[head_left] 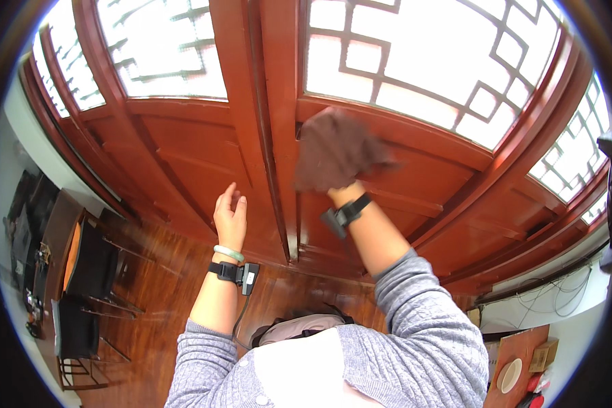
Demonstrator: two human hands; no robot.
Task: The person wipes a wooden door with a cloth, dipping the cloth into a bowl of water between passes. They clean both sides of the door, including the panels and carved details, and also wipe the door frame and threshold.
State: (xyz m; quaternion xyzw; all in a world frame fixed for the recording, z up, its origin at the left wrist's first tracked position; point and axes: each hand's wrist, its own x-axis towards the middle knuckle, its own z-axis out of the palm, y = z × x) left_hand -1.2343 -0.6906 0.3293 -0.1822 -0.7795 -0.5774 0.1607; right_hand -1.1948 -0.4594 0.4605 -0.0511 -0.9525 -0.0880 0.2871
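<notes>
A brown cloth (pixel 331 148) covers most of my right hand (pixel 346 191), blurred, in front of the red wooden door panel (pixel 413 173) just under a lattice window (pixel 418 61). The cloth lies over the fingers, and a black strap with a small device is on that wrist. My left hand (pixel 230 211) is raised before the neighbouring red panel with its fingers a little apart and nothing in it. A pale green bangle (pixel 228 253) and a strapped black device (pixel 237 274) with a cable are on the left wrist.
Black chairs (pixel 89 260) stand at a dark wooden desk (pixel 56 239) on the left. Lower right, a reddish-brown table (pixel 512 352) bears a pale round bowl (pixel 510 376) and a cardboard box (pixel 543 355). Loose cables (pixel 556 301) hang along the right wall.
</notes>
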